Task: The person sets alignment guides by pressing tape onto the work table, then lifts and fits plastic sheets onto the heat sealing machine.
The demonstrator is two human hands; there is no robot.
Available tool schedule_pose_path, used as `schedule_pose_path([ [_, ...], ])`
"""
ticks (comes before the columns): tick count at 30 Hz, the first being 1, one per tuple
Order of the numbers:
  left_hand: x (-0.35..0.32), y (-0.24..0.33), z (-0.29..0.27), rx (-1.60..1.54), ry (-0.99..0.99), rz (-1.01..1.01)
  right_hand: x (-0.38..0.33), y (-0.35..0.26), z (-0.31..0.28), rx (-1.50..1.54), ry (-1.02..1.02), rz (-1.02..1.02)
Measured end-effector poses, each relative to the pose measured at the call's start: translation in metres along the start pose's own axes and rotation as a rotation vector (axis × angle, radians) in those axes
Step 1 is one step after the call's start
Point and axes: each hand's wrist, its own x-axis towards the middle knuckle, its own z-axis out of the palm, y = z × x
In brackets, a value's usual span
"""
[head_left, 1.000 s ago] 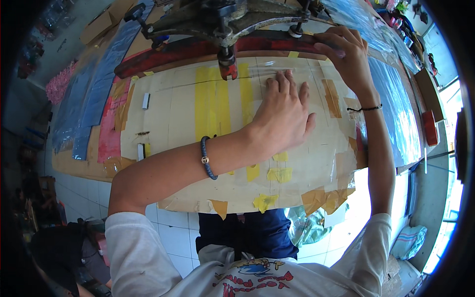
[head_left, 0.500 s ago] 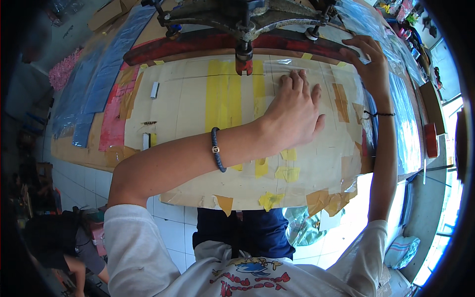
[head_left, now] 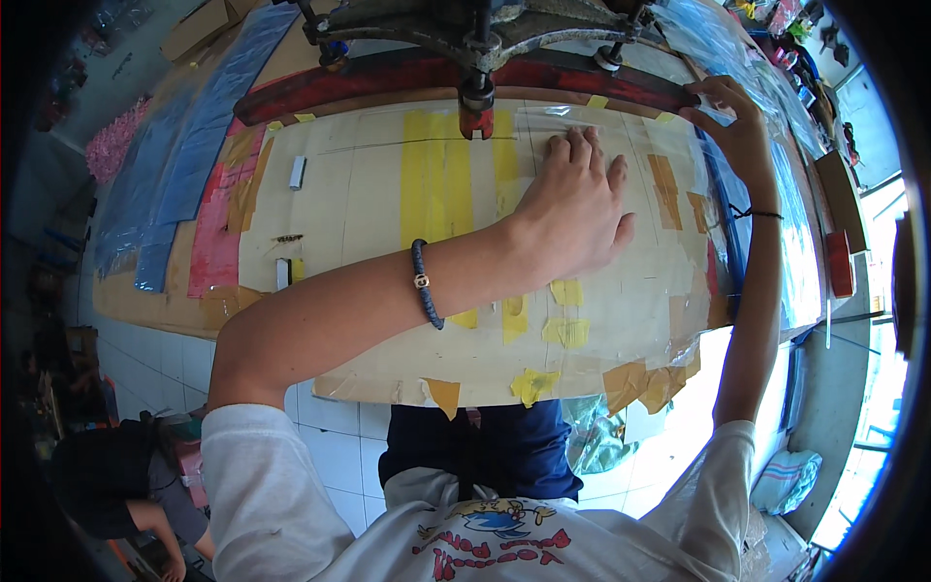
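The left hand (head_left: pixel 572 209) pressed flat, fingers spread, on a thin, limp, slippery clear sheet (head_left: pixel 621 291); the right hand (head_left: pixel 732 121), at two o'clock, pinched its edge.

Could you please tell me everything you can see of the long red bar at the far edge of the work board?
The red bar is a long, slightly bowed strip with worn, darkened paint, lying across the far edge of the taped board. A dark metal frame sits above it, and a short red-tipped post drops from its middle onto the board. The right hand holds its right end, fingers curled over it. The left hand lies flat on the board just short of it, not touching it.
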Motion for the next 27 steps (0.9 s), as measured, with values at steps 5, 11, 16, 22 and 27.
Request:
schedule_pose_path([
  [5, -0.001, 0.001, 0.000, -0.006, -0.004, -0.013, -0.003, 0.003, -0.001, 0.012, -0.012, 0.024],
  [11, -0.003, 0.000, 0.005, -0.014, -0.005, -0.019, -0.004, 0.003, 0.003, 0.018, -0.017, 0.018],
  [16, 0.002, -0.001, -0.003, -0.036, 0.000, 0.003, 0.000, 0.002, -0.005, 0.056, 0.017, 0.041],
  [22, 0.000, -0.003, 0.002, -0.013, 0.016, 0.009, 0.000, -0.010, 0.009, 0.098, 0.011, -0.048],
  [27, -0.002, 0.000, 0.003, -0.047, 0.023, -0.003, 0.000, -0.004, 0.002, 0.160, 0.030, 0.055],
])
